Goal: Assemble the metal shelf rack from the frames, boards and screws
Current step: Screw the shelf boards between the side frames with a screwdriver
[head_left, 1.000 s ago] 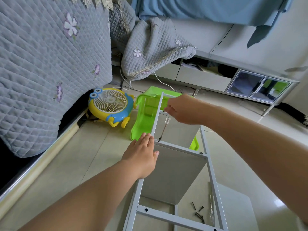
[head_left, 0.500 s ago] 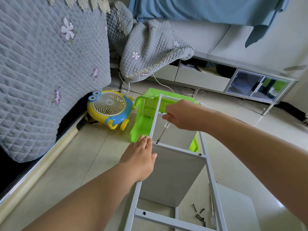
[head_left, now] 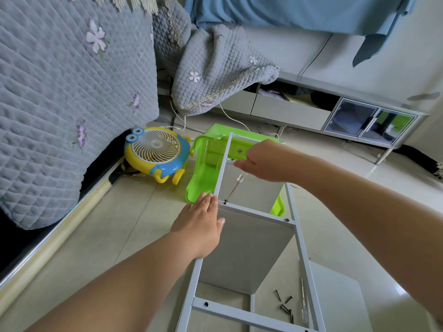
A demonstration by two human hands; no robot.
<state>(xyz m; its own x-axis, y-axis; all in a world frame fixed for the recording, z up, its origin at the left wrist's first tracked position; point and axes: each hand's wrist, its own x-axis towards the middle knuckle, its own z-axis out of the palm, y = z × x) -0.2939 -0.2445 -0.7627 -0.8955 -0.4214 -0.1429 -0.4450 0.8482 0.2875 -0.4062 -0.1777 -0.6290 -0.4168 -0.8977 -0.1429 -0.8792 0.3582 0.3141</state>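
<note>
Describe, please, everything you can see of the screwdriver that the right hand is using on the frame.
The screwdriver is slim, with a clear, see-through handle that looks like plastic and a thin dark metal shaft. It slants down and to the left from the right hand, which grips its handle from above. Its tip meets a dark screw at the corner where the grey metal frame joins a crossbar. The handle's upper end is hidden in the hand. The left hand rests on the frame beside it, not touching the tool.

Quilted grey cover [head_left: 67, 97], yellow-blue fan [head_left: 155, 153], green plastic bin [head_left: 206, 168], low cabinet [head_left: 347, 116]
</note>
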